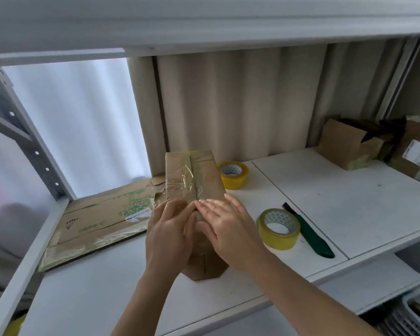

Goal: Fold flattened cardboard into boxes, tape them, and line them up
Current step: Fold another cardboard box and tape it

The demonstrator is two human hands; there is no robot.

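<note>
A small brown cardboard box (194,175) stands on the white shelf (107,287), its top seam covered with clear tape. My left hand (170,234) rests on the near end of the box top, fingers bent over the tape end. My right hand (228,226) lies flat on the box top beside it, fingers straight, pressing the tape down. A flattened cardboard sheet (102,217) with green print lies to the left of the box. Two yellow-edged tape rolls lie to the right, one near (279,229) and one further back (234,174).
A green-handled knife (308,231) lies right of the near tape roll. Opened cardboard boxes (344,144) sit at the back right of the shelf. A grey shelf upright (22,132) stands at the left and a shelf board runs overhead. A grey basket (415,311) sits below right.
</note>
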